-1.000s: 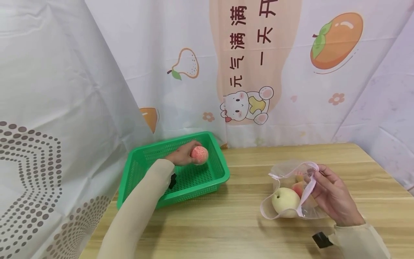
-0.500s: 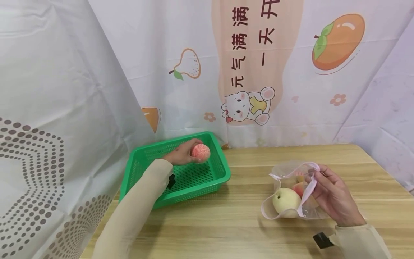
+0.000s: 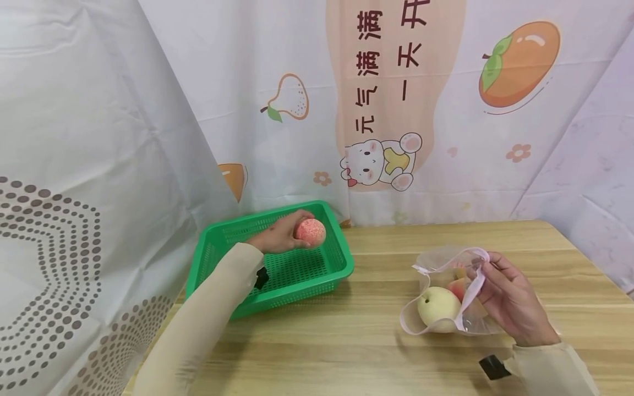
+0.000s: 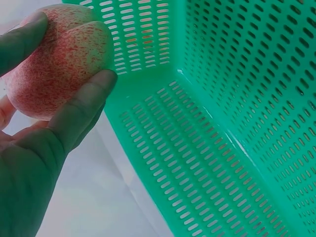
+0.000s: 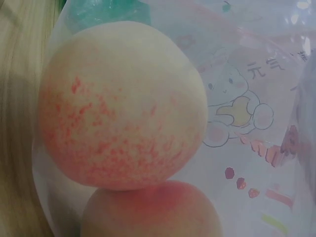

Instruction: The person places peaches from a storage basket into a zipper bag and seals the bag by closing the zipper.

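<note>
A pink speckled peach (image 3: 311, 232) is gripped between the fingers and thumb of my left hand (image 3: 279, 234), over the right part of a green plastic basket (image 3: 292, 302). The left wrist view shows the peach (image 4: 59, 59) close up, its crease facing the camera. My right hand (image 3: 512, 300) pinches the pink zip edge of a clear bag (image 3: 473, 291) and keeps its mouth spread. Inside the bag lie a pale yellow fruit (image 3: 438, 307) and a redder peach (image 3: 458, 287) behind it. Two touching peach-coloured fruits, the larger one (image 5: 123, 106) speckled red, fill the right wrist view.
The basket stands at the back left of the wooden table (image 3: 366, 341), against a printed curtain (image 3: 297, 137). Bare tabletop lies between basket and bag. A grey-white sheet (image 3: 99, 137) hangs along the left side.
My left hand has shifted slightly right with the peach, still over the basket. The right hand and the bag keep their place; the head view has drifted a little.
</note>
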The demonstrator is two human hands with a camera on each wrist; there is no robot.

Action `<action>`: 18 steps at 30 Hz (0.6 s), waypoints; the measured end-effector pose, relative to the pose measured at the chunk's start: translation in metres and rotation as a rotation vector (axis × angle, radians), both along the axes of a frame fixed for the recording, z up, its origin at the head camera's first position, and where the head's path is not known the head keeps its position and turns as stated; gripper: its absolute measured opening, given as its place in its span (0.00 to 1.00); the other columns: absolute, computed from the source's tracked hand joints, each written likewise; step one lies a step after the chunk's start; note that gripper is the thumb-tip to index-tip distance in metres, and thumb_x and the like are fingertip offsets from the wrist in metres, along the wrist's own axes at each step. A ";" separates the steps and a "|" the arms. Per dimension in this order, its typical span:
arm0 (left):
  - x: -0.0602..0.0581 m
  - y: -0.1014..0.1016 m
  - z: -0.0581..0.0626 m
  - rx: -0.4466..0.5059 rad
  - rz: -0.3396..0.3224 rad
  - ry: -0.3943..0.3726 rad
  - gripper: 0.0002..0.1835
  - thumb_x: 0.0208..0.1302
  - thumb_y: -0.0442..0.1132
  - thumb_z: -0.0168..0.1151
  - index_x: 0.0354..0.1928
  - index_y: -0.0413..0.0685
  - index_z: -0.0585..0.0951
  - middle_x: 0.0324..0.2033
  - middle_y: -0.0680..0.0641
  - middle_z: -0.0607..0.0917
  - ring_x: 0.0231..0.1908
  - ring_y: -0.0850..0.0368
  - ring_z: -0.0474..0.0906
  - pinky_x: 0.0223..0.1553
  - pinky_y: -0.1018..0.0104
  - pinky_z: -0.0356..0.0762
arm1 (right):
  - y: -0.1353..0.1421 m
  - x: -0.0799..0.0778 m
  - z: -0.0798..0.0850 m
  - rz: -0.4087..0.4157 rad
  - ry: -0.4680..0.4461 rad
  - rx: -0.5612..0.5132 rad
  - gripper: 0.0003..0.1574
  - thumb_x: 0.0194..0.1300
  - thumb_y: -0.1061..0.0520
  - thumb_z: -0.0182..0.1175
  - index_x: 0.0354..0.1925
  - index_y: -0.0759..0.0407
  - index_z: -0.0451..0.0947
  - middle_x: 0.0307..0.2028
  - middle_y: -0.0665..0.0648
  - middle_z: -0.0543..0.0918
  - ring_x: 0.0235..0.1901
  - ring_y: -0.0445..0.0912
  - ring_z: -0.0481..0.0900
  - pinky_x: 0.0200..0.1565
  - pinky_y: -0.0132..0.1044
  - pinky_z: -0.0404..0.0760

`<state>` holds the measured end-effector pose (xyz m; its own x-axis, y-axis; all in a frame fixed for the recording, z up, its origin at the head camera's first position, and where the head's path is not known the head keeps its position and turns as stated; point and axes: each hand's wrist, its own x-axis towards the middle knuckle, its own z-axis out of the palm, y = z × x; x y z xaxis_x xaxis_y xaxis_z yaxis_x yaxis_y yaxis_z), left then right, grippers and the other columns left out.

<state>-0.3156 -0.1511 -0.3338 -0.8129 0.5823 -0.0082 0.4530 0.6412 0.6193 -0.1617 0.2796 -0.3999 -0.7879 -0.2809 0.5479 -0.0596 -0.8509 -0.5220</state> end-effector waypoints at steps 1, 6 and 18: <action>0.001 0.000 0.001 0.009 -0.006 -0.003 0.35 0.63 0.33 0.70 0.69 0.46 0.65 0.62 0.43 0.74 0.59 0.47 0.73 0.55 0.49 0.77 | 0.000 0.000 0.000 -0.006 -0.001 0.000 0.27 0.78 0.71 0.26 0.57 0.74 0.71 0.51 0.65 0.79 0.50 0.53 0.80 0.54 0.38 0.80; 0.005 0.000 0.006 0.040 -0.016 -0.004 0.35 0.63 0.34 0.70 0.69 0.46 0.65 0.62 0.42 0.74 0.60 0.47 0.73 0.56 0.49 0.77 | 0.000 0.001 0.000 -0.019 -0.016 -0.003 0.27 0.78 0.71 0.26 0.57 0.74 0.71 0.51 0.65 0.79 0.49 0.53 0.80 0.53 0.38 0.80; 0.017 0.000 0.011 0.038 -0.029 0.026 0.36 0.62 0.36 0.72 0.69 0.47 0.66 0.62 0.45 0.74 0.61 0.49 0.72 0.57 0.49 0.76 | -0.001 0.000 0.000 0.019 0.003 -0.015 0.27 0.78 0.72 0.25 0.56 0.74 0.72 0.52 0.65 0.80 0.50 0.53 0.81 0.53 0.39 0.80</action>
<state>-0.2985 -0.1510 -0.3223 -0.7953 0.6052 0.0352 0.4872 0.6036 0.6310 -0.1620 0.2784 -0.3998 -0.7810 -0.2872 0.5546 -0.0453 -0.8596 -0.5089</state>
